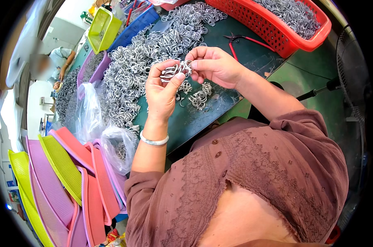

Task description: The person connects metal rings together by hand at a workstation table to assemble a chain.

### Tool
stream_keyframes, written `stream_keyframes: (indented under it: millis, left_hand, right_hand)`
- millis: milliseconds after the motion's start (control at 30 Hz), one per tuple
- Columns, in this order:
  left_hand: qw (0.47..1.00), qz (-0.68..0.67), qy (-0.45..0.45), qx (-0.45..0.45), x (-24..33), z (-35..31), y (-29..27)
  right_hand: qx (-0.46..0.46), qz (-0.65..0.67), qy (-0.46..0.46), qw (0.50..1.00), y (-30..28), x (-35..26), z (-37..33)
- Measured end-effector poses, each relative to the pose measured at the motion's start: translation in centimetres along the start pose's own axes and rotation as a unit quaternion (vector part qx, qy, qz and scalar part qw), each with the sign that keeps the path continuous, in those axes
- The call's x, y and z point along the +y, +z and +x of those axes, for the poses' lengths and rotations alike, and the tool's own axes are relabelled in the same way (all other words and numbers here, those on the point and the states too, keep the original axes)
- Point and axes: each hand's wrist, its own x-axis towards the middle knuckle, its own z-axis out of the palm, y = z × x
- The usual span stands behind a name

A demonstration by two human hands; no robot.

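A bunch of silver-grey metal rings (174, 71) is gathered in my left hand (159, 92), whose thumb presses them against curled fingers. At the right end of this bunch, my right hand (219, 68) pinches a ring between thumb and fingertips. Below the hands, small clumps of metal rings (200, 97) lie on the dark green tabletop (186, 123). A large heap of similar metal rings (133, 61) spreads over the table to the left and beyond my hands. Red-handled pliers (252, 41) lie to the far right of them.
A red perforated basket (273, 31) filled with rings stands at the far right. Clear plastic bags (90, 115) lie left of the heap. Stacked coloured baskets (63, 168) fill the lower left. Another person (61, 61) sits at the far left. A fan (351, 78) stands at right.
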Motion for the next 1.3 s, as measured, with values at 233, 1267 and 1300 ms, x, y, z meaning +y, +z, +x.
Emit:
stream_keyframes:
  millis: [233,1267,1300]
  left_hand:
    - [0.997,0.061,-0.041,-0.012,1.2,0.0,0.2]
    - [0.995,-0.066,-0.05,-0.052,0.4,0.0,-0.4]
    - [0.995,-0.068,-0.05,-0.057,0.5,0.0,-0.4]
  right_hand:
    - [0.021,-0.206,-0.092,0.974,0.5,-0.6,0.1]
    - [-0.054,-0.124,0.006,0.991,-0.1,-1.3,0.1]
    - [-0.057,-0.106,0.02,0.993,-0.1,-1.5,0.1]
